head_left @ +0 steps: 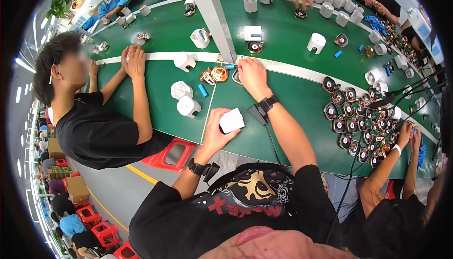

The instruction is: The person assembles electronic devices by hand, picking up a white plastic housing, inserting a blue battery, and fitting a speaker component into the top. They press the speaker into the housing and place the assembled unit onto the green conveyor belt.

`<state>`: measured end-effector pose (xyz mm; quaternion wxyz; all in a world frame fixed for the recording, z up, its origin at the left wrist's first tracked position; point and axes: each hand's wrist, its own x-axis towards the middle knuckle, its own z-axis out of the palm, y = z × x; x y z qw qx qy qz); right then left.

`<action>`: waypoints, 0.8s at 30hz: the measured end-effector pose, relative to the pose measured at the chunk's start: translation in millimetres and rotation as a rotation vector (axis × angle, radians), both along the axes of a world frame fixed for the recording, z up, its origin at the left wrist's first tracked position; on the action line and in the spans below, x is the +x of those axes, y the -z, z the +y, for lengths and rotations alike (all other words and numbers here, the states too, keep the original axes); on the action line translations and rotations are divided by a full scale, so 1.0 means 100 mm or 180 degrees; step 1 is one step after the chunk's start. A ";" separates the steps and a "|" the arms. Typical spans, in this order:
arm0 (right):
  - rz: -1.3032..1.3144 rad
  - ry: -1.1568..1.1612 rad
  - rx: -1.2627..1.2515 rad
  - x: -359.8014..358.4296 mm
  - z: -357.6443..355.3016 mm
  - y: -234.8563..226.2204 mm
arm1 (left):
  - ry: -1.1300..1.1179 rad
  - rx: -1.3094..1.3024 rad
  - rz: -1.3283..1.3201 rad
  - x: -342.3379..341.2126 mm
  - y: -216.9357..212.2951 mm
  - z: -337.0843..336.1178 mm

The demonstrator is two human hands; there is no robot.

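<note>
Holding a white housing (231, 121) in the left hand (217, 134), the person had the right hand (252, 75) out at a dark-rimmed part (237, 77) on the green bench (292, 101). Step in hand, by my reading: handling that part at the far side while the housing was held nearer the body. Next move seemed to call for a sure pinch on the part, housing kept steady.

Left to right: two white housings (188, 107) stood close together; a blue cylinder (203, 90) lay just right of them; farther off, a gold-coloured round part (220, 73).

Left hand: half closed, grasping the housing, fingers round its left side, thumb along its near side. Could not tell whether the housing rested on the bench or was lifted.

Right hand: fingers together, bent downward beside the white rail (292, 71). They seemed to touch the dark-rimmed part; fingertips partly hidden, so could not tell whether they gripped it. Farther right, well apart, a cluster of dark speaker-like units (352, 125)
</note>
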<state>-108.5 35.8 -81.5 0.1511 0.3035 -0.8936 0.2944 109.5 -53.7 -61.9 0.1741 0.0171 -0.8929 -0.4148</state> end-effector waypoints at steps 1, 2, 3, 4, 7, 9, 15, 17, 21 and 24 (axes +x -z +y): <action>-0.0243 -0.0090 -0.0136 0.05 0.09 -0.07 | -0.0091 0.0172 -0.0069 0.03 0.01 -0.02; -0.0493 -0.0168 -0.0267 0.09 0.21 -0.15 | -0.0172 0.0348 -0.0146 0.05 0.03 -0.05; -0.0735 -0.0224 -0.0397 0.10 0.34 -0.20 | -0.0233 0.0528 -0.0218 0.04 0.04 -0.06; -0.0759 -0.0187 -0.0374 0.09 0.47 -0.20 | -0.0202 0.0555 -0.0247 -0.01 0.04 -0.07; -0.1674 -0.0606 -0.1619 0.04 0.92 -0.20 | -0.0173 0.1826 -0.0218 -0.41 0.00 -0.04; -0.2175 -0.0469 -0.2154 0.13 1.13 -0.32 | 0.0112 0.1536 -0.0029 -0.83 0.01 0.00; -0.2212 0.0353 -0.3550 0.20 1.52 -0.51 | 0.0874 0.1305 0.0186 -1.80 -0.02 0.40; -0.1916 0.0428 -0.3308 0.20 1.60 -0.54 | 0.0918 0.0957 0.0290 -1.88 0.05 0.54; -0.1417 0.0516 -0.2638 0.20 1.65 -0.60 | 0.0908 0.0552 0.0288 -1.92 0.11 0.68; -0.1462 0.0607 -0.2325 0.20 1.64 -0.56 | 0.0934 0.1192 -0.0239 -1.88 0.01 0.71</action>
